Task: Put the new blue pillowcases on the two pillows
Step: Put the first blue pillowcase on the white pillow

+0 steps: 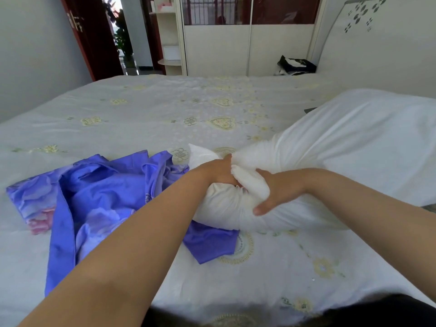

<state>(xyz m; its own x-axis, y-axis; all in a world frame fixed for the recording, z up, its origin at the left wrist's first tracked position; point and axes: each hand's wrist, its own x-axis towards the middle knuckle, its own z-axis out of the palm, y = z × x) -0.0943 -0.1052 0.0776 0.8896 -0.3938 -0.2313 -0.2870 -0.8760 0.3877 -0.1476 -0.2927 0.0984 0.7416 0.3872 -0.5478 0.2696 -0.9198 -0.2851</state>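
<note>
Hands meet on the bunched end of a white pillow [330, 156] near the middle of the bed [165, 109]. The left hand [219, 172] has its fingers curled into the gathered white fabric, gripping it from the left side; the right hand [276, 192] wraps round the same squeezed end from the right, thumb showing low against the cloth and fingers closed over the top. Both hands have hold of the pillow — neither is loose. Between them the fabric is pinched into a narrow neck, while the rest of the pillow swells out broad and full toward the right edge of the bed, reaching up near the headboard [368, 27].

Just left of the pillow's squeezed end lies a crumpled blue pillowcase [99, 197] with a paler flower print and a patch of pink at its left side. It is spread flat and rumpled on the bedcover toward the near left part of the bed, and one corner of it runs under the pillow's end. The left forearm passes over it.

The bedcover is white with pale yellow heart and flower patterns. At the far right corner of the bed sits a dark folded bundle [296, 64] — what it is cannot be told. Beyond the far edge stands a white wardrobe [236, 48], and an open dark-red door [92, 36] shows at the far left.
</note>
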